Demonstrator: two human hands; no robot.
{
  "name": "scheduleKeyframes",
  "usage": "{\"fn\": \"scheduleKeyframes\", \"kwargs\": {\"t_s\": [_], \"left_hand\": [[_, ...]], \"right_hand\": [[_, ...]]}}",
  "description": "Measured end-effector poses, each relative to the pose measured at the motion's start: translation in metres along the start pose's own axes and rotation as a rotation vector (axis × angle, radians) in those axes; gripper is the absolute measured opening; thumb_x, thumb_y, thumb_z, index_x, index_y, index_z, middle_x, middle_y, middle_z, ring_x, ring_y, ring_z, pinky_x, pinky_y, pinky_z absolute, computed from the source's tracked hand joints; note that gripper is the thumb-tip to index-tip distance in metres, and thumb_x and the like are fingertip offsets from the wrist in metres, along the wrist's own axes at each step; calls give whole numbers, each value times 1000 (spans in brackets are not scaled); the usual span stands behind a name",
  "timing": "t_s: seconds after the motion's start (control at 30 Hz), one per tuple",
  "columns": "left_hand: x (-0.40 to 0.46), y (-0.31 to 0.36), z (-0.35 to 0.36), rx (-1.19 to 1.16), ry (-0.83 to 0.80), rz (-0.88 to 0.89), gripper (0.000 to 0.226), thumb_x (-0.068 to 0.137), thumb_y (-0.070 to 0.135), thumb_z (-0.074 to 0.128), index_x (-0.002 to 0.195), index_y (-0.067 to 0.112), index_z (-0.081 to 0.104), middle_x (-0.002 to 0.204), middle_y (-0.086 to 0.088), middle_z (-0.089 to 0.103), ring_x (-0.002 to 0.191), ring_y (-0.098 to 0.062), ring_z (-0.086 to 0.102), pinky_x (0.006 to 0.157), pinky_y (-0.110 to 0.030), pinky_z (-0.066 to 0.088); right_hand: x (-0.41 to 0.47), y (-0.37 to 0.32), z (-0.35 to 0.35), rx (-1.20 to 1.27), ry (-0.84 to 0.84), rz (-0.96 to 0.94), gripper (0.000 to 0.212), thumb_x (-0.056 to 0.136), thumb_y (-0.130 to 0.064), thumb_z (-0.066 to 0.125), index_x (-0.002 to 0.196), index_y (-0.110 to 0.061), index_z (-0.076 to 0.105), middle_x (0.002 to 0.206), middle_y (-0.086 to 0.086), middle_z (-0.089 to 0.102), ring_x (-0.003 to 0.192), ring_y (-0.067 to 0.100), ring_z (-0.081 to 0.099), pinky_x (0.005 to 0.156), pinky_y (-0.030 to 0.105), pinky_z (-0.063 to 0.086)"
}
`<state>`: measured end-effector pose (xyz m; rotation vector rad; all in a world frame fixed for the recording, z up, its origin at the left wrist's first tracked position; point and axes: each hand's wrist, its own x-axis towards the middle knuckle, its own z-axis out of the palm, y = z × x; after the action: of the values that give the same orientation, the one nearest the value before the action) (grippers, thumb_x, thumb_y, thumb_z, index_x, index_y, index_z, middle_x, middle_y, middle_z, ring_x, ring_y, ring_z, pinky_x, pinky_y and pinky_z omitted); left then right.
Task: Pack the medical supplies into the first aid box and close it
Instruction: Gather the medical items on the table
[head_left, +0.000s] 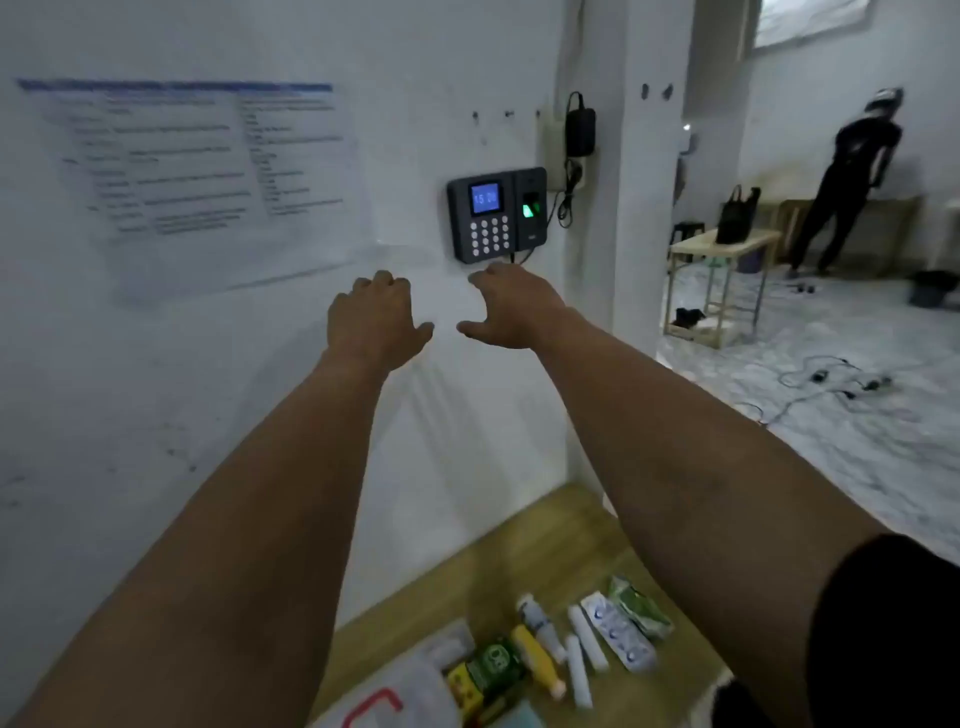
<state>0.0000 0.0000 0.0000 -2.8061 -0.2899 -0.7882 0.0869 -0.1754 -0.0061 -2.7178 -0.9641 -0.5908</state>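
Both my arms are stretched out toward the white wall. My left hand (375, 321) and my right hand (511, 306) are raised side by side just below a keypad device, fingers curled and apart, holding nothing. Far below, on a wooden table (566, 540), lie the medical supplies: a yellow bottle (537, 660), a white bottle (540, 626), a green box (491, 670), white rolls (587, 636), a blister pack (618, 631) and a green packet (639, 605). The white first aid box (395, 691) with a red mark sits at the bottom edge, partly cut off.
A dark keypad and fingerprint device (496, 215) hangs on the wall, next to a posted notice (197, 171). To the right, another person (852, 182) stands across the room beside a small table (722, 249) holding a black bag. Cables (841, 384) lie on the floor.
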Motion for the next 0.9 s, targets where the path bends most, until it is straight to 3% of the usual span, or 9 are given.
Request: {"fn": "scheduleKeyframes", "kwargs": {"t_s": [0.43, 0.67, 0.9], "left_hand": [[-61, 183, 170, -263, -421, 302, 58, 94, 53, 59, 132, 10, 58, 129, -10, 57, 116, -31, 57, 73, -38, 40], [-133, 248, 257, -343, -773, 300, 50, 90, 46, 61, 128, 13, 62, 130, -7, 57, 121, -30, 54, 87, -43, 49], [-193, 276, 339, -223, -947, 351, 50, 94, 51, 59, 136, 24, 58, 130, -5, 59, 121, -30, 58, 94, -43, 44]], "right_hand": [[-168, 148, 134, 63, -375, 479, 78, 90, -62, 62, 148, -11, 48, 143, 15, 54, 130, 33, 53, 103, 46, 49], [-248, 188, 231, 161, -606, 610, 72, 91, -59, 63, 145, -12, 51, 139, 13, 57, 129, 31, 54, 102, 43, 48], [-305, 187, 325, 259, -805, 657, 53, 97, -46, 58, 140, -15, 52, 138, 10, 57, 127, 31, 55, 96, 43, 51]]}}
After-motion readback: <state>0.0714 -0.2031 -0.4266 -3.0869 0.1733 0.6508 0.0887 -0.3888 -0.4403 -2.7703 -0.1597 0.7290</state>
